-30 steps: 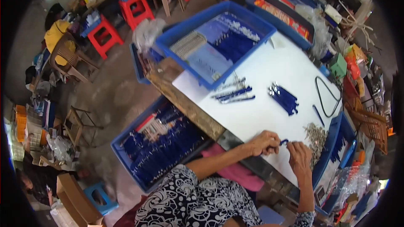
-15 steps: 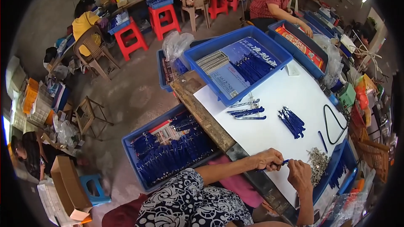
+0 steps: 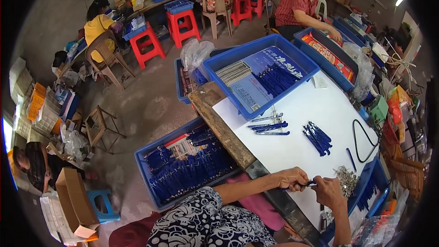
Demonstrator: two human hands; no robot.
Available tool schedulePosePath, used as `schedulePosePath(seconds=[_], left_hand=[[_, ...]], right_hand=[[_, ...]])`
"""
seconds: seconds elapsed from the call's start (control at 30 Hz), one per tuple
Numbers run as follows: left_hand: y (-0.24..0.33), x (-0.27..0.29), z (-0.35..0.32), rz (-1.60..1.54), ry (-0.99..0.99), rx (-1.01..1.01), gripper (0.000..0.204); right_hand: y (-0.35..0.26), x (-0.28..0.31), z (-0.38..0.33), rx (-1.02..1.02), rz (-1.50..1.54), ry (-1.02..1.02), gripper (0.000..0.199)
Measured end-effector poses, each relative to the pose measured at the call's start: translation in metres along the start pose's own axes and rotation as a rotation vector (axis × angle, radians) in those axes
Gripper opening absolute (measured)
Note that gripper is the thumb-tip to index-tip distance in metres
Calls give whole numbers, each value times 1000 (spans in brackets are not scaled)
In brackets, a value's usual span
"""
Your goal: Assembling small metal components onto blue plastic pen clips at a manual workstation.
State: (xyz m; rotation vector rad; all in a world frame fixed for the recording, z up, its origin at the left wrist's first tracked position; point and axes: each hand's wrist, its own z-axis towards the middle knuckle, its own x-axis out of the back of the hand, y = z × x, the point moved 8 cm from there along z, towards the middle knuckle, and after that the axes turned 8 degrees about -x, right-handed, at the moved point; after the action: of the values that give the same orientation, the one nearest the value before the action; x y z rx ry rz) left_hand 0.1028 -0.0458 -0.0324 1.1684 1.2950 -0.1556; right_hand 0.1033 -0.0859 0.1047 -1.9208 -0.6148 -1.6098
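the left hand [image 3: 295,179] and right hand [image 3: 330,192] meet fingertip to fingertip, both pinching a slim blue piece [image 3: 312,183] held above the near edge of the white tabletop [image 3: 292,155]; fingers hide much of it. just right of the right hand lies a pile of silvery metal parts [image 3: 346,180], beside a blue tray [image 3: 372,174]. farther off, a bundle of blue pieces [image 3: 317,138] rests left of a black cord loop [image 3: 355,142].
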Motion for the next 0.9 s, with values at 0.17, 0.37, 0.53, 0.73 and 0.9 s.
schedulePosePath(seconds=[0.17, 0.37, 0.53, 0.73, 0.9], left_hand=[[8, 2, -3, -48, 37, -106, 13], [23, -3, -7, 6, 21, -263, 18], [25, -13, -12, 161, -34, -335, 20], [16, -27, -12, 211, -5, -320, 24], [11, -33, -6, 392, -8, -320, 23]], right_hand=[[10, 8, -18, -163, 155, 204, 20], [16, -18, -43, -390, 408, 411, 16], [9, -32, -46, -429, 425, 390, 14], [8, -31, -64, -512, 464, 416, 15], [9, -35, -77, -504, 478, 460, 16]])
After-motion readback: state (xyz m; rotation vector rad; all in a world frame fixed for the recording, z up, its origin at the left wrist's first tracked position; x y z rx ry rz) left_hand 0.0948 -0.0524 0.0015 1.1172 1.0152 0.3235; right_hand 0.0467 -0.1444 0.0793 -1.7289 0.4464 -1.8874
